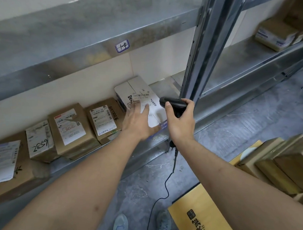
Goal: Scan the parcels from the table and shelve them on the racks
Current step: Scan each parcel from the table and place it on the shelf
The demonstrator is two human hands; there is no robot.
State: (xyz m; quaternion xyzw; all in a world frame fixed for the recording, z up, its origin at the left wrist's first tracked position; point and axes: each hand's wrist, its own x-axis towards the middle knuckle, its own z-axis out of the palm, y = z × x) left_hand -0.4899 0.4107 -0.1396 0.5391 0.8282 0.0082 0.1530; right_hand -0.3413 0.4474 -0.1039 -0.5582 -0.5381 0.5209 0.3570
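Both forearms extended; left hand (138,119) fingers straight, flat on white parcel (141,95); right hand (181,119) fingers curled round scanner (173,104).

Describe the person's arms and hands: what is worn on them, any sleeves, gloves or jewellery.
Both arms are bare right down the forearm, with no sleeve in view. The left hand and the right hand wear no gloves, and no watch, bracelet or ring shows on either wrist or on the fingers in view. Lower down, the person wears light grey trainers and dark trouser legs.
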